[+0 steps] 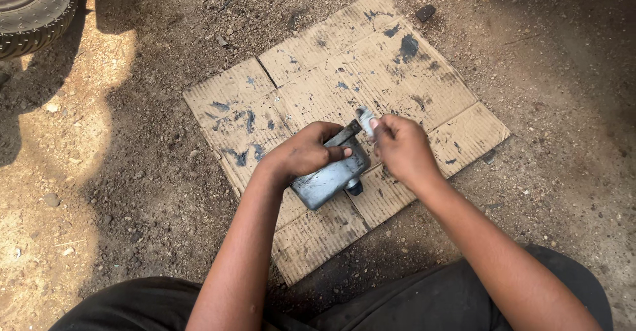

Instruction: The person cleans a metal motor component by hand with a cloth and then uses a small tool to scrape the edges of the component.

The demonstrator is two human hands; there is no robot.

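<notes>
— Cardboard (424, 59) under you, spread flat on the dirt ground (132, 192), and the grey metal block (329, 177) sits on it near the front edge. What are your hands doing?

— Your left hand (306, 152) is wrapped over the top of the block, fingers closed around it, pinning it against the cardboard. Your right hand (401, 149) is pinched shut on a small pale piece (365, 115), held just above the block's upper corner.

— Which step is that, would you say?

— You seem to be working the small piece at the dark strip (343, 134) along the block's top edge; whether it is a tool, a rag or a part, I cannot tell, the view is too small there.

— And the next move?

— Judging from this, it calls for a firm left grip so the block does not slide, and a fine, steady right-hand touch at that corner. Mind the dark round fitting (355, 186) on the block's lower side, it rests against the cardboard.
</notes>
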